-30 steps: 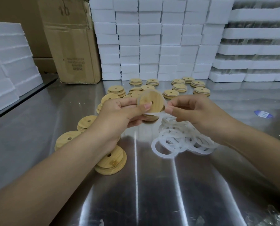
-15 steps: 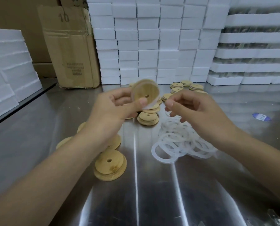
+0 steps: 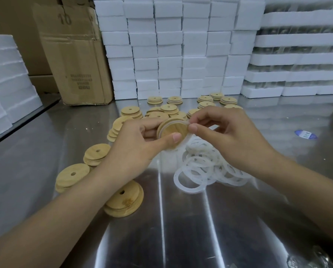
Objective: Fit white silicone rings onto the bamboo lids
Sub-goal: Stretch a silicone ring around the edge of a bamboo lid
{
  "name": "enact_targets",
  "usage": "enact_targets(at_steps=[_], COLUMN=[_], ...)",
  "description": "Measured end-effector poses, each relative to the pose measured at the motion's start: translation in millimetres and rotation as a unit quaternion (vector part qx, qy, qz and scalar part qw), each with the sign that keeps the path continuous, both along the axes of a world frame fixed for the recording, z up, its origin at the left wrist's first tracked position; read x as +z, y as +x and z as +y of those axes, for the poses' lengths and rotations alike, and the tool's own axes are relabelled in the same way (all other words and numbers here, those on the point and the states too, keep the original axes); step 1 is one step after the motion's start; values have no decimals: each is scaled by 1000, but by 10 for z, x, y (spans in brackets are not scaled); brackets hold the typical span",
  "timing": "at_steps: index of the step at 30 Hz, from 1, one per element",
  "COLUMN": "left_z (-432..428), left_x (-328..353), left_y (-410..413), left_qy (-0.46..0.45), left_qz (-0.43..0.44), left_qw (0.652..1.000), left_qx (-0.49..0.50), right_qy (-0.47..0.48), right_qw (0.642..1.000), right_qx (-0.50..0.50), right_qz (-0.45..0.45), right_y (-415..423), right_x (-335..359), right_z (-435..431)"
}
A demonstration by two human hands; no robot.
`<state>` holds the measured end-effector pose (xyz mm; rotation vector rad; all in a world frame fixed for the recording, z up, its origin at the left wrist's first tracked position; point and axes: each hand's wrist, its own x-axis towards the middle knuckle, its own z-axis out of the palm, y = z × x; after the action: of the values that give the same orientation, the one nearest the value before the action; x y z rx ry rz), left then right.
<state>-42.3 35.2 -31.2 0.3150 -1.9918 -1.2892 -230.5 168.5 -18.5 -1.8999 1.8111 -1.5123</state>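
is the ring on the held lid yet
Partly on: the ring wraps the upper rim of the lid; the right hand pinches its right side.

Cardboard box (image 3: 74, 55), white foam blocks (image 3: 171, 47), blue-white label (image 3: 305, 135).

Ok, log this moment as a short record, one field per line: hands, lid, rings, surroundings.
left hand: grips a bamboo lid by its edge, above the steel table
right hand: pinches a white silicone ring at that lid's rim
ring fit: cannot tell if fully seated
loose rings: piled on the table under the right hand
other lids: small stacks, near and far
background: foam blocks, cardboard box
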Motion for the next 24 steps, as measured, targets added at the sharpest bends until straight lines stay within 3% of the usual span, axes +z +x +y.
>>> enact_targets(at_steps=[9, 20, 24], left_z=[-43, -30, -62], left_x=[-6, -16, 32], left_y=[34, 40, 68], left_qy=[74, 79, 155], left_qz=[8, -14, 4], left_qw=[996, 997, 988], left_qx=[-42, -5, -14], right_qy=[31, 75, 84], right_qw=[996, 996, 992], right_qx=[39, 17, 53], right_qz=[-77, -39, -81], right_y=[-47, -11, -25], right_x=[91, -11, 37], right_z=[14, 3, 6])
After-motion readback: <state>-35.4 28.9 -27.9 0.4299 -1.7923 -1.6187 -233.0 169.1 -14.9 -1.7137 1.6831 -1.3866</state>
